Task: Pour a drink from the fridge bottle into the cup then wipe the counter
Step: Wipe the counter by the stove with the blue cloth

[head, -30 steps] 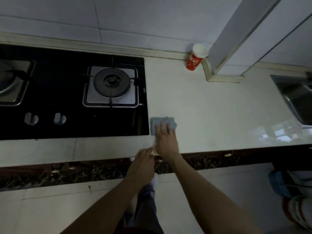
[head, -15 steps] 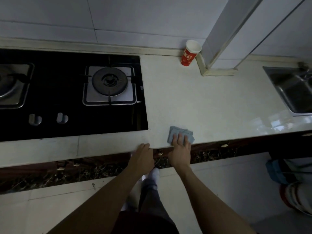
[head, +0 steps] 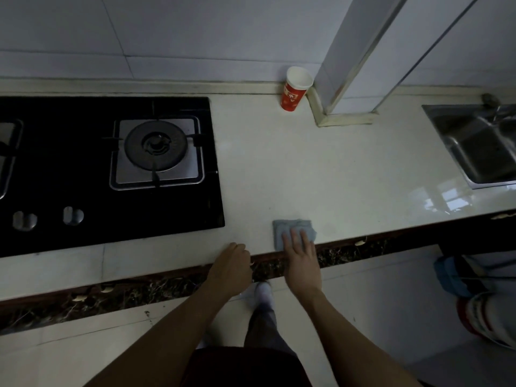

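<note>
A folded blue-grey cloth (head: 284,228) lies at the front edge of the white counter (head: 321,177). My right hand (head: 300,255) presses flat on the cloth with fingers spread. My left hand (head: 231,268) rests curled on the counter's front edge, to the left of the cloth, holding nothing. A red and white paper cup (head: 294,89) stands upright at the back of the counter beside a white pillar. No bottle is in view.
A black glass gas hob (head: 83,219) with a burner (head: 156,146) and two knobs fills the left. A steel sink (head: 474,146) sits at the far right. The white pillar (head: 351,79) juts onto the counter behind the cup. Bags lie on the floor at right.
My right hand has slid the cloth from beside the hob's corner to the right and toward the counter's front edge. The left hand has stayed on the edge.
</note>
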Demonstrator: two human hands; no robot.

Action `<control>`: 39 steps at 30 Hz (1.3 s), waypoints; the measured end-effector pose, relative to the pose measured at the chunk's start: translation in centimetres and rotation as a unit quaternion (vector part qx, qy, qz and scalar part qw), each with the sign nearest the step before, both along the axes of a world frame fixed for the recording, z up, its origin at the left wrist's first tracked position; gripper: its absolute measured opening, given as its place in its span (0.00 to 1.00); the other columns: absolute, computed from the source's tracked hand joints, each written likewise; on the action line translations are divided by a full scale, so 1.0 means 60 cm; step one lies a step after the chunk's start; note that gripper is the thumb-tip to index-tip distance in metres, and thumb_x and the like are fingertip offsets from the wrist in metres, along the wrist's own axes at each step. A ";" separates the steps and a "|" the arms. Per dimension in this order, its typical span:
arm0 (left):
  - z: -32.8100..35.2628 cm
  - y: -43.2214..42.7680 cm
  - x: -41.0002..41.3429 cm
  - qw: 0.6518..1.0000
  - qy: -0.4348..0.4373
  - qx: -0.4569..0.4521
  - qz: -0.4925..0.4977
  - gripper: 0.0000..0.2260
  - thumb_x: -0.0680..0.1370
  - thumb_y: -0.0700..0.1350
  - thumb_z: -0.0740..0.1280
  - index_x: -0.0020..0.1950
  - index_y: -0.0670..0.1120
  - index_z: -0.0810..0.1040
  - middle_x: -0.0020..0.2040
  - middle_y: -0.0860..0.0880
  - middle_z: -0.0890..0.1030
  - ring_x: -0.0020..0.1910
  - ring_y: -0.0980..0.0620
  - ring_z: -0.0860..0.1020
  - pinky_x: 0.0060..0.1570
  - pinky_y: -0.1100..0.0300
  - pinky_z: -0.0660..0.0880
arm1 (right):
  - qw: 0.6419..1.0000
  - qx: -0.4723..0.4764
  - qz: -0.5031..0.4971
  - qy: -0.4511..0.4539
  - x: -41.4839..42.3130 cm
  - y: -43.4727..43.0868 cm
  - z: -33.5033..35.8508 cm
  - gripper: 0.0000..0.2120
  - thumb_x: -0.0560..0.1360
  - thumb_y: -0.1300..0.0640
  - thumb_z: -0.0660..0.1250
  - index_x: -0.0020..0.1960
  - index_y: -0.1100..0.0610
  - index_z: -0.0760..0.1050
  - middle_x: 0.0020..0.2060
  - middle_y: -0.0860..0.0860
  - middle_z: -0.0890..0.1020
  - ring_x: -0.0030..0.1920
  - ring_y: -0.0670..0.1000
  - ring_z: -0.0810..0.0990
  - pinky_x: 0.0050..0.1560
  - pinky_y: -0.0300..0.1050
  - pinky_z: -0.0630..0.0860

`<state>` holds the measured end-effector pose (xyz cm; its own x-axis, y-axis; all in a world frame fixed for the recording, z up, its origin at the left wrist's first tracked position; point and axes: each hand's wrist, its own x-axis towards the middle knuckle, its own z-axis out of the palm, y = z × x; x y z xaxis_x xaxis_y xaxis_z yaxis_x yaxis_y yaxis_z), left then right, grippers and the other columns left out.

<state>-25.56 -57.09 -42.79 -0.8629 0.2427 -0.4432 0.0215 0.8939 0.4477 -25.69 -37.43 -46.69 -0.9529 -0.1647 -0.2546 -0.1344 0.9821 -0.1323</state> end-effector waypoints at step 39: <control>-0.011 0.233 -0.050 0.975 0.024 -0.079 0.206 0.21 0.78 0.41 0.56 0.72 0.40 0.66 0.78 0.41 0.57 0.76 0.45 0.56 0.76 0.57 0.54 | 0.882 -0.014 0.470 0.020 -0.332 0.090 -0.016 0.33 0.69 0.61 0.52 0.74 0.58 0.63 0.73 0.56 0.67 0.74 0.61 0.61 0.70 0.68 0.60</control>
